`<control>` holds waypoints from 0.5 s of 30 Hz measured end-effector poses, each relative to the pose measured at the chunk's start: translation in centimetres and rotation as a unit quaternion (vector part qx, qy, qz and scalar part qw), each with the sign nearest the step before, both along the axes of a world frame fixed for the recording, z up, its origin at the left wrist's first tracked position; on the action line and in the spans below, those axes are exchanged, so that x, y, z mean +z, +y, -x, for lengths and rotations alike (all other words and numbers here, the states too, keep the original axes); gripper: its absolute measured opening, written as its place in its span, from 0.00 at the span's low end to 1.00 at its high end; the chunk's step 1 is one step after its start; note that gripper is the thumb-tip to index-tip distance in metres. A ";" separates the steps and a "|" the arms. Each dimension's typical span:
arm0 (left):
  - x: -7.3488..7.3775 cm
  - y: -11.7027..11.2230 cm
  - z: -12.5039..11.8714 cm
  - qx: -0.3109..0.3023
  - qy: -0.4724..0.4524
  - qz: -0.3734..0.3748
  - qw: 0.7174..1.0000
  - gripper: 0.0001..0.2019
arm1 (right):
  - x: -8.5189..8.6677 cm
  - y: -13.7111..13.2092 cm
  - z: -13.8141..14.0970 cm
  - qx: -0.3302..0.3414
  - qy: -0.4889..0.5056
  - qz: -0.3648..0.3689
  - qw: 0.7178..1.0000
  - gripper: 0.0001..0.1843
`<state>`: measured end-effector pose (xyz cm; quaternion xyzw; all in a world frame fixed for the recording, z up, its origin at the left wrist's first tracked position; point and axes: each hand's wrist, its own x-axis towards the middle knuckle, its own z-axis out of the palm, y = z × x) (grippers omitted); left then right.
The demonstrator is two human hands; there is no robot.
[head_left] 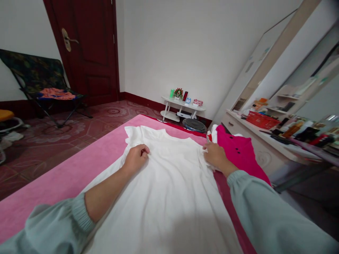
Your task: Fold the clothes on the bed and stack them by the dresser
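Note:
A long white dress [169, 183] with short frilled sleeves lies spread out, its neckline at the far end and its lower part running out of view. My left hand [136, 158] rests on the upper left of the dress, fingers curled in and seeming to pinch the cloth; its fingertips are partly hidden. At the opposite side, my right hand [215, 155] grips the sleeve edge between thumb and fingers. Shallow creases run down the fabric between both hands.
The dress lies on a pink padded surface [106, 148]. Folded magenta clothing [238, 144] is beyond my right hand. A dresser [265, 141] with a red basket [262, 120] stands right. Farther off are a low white table [182, 103], a folding chair [34, 77] and a dark red door [90, 49].

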<state>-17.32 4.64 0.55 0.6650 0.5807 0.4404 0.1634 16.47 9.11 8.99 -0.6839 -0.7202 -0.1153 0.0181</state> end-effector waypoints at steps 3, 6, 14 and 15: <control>-0.1 0.2 0.1 -0.010 0.008 0.016 1.000 0.10 | -0.4 1.7 -1.3 -0.047 -0.099 0.032 0.993 0.18; -0.1 0.2 0.2 -0.022 0.034 0.023 0.999 0.11 | -0.8 2.4 -1.2 -0.045 -0.110 0.052 0.991 0.13; 0.1 0.1 0.3 -0.041 0.075 0.019 0.996 0.12 | 1.5 4.5 -2.1 -0.102 0.055 -0.023 0.993 0.16; 0.1 0.1 0.3 -0.043 0.076 0.017 0.996 0.13 | 1.7 4.5 -2.3 -0.097 0.061 -0.023 0.993 0.15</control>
